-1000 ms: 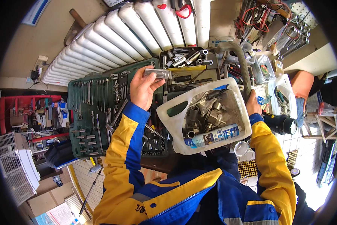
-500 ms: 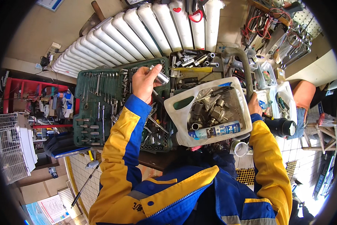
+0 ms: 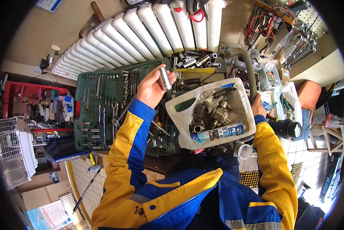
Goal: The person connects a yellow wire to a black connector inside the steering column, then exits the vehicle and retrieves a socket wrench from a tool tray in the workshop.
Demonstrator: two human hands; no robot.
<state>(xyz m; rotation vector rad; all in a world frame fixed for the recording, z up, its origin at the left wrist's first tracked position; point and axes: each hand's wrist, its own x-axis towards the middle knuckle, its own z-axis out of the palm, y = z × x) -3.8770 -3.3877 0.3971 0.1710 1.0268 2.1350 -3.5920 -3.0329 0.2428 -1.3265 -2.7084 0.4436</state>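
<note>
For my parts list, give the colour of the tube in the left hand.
The tube is silver, as the head view shows.

This is a repair workshop, crammed with hand tools and spare parts. A green tool case [image 3: 80, 115] lies open, lined with spanners [image 3: 99, 88] and sockets. Beyond its right-hand far corner sits a pile of loose sockets [image 3: 197, 60]; by its right side, a cut-open plastic jug [image 3: 179, 126] holds metal parts [image 3: 220, 114]. Farther right of the case, more tools [image 3: 302, 42] hang in bunches; to its left stands a packed red rack [image 3: 22, 82].
</note>
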